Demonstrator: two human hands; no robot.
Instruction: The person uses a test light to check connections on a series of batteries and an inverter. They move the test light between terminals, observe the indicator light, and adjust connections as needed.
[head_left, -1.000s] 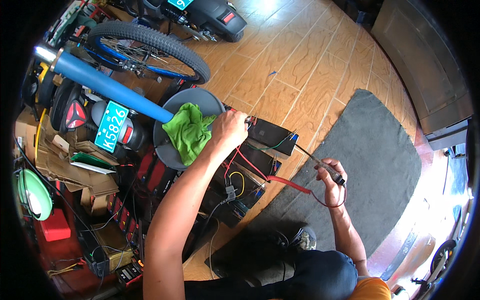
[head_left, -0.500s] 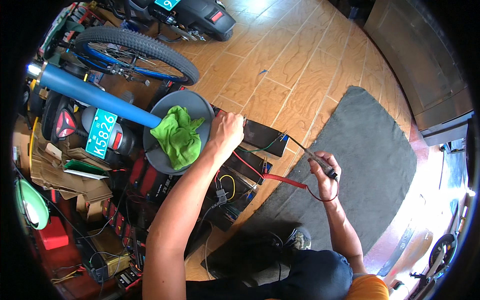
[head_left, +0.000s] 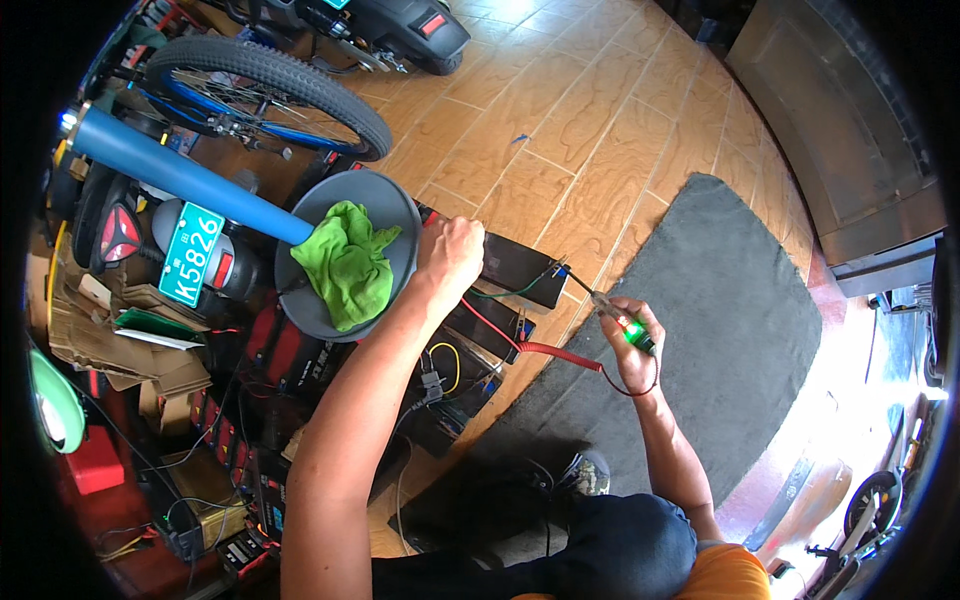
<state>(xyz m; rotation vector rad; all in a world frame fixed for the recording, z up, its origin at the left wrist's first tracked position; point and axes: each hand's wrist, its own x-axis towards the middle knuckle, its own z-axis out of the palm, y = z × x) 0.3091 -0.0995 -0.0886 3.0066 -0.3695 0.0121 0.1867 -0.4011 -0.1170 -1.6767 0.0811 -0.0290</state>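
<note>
My right hand (head_left: 634, 345) is closed around a pen-shaped circuit tester (head_left: 630, 327), which glows green in its clear handle. Its thin probe reaches toward a terminal with a green wire (head_left: 520, 291) at the end of a black battery (head_left: 522, 272); whether the tip touches cannot be told. From the tester a coiled red cord (head_left: 563, 354) runs back toward my left hand (head_left: 450, 255). That hand is closed at the other end of the battery, and what its fingers grip is hidden. More dark batteries (head_left: 487, 329) lie alongside, nearer to me.
A green cloth (head_left: 347, 268) lies on the round grey base of a blue post (head_left: 190, 175), left of my left hand. Beyond are a bicycle wheel (head_left: 375, 130) and a scooter (head_left: 415, 35). Cardboard (head_left: 90, 330) and loose wires crowd the left; a grey mat (head_left: 730, 300) covers floor at right.
The tester in my right hand was unlit and now shines green. Both hands keep almost the same place, and the whole view has shifted slightly.
</note>
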